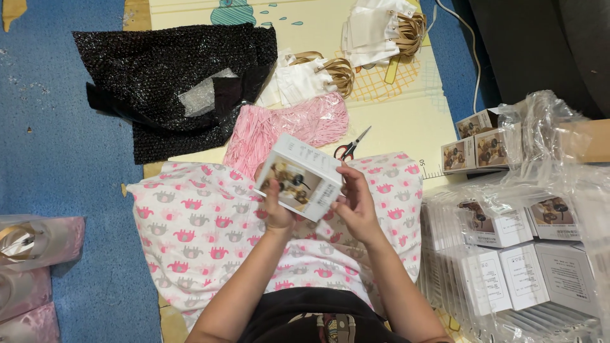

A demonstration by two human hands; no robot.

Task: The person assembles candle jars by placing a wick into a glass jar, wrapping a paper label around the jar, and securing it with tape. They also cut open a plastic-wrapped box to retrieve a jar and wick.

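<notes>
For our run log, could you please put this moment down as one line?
left hand: holds white box | right hand: steadies box edge | below: patterned cloth | nearby: scissors, pink strips

Blue floor (57,127); pale play mat (406,121)

Scissors (351,145) lie beside pink shredded paper (289,127) and black wrap (171,82).
</notes>
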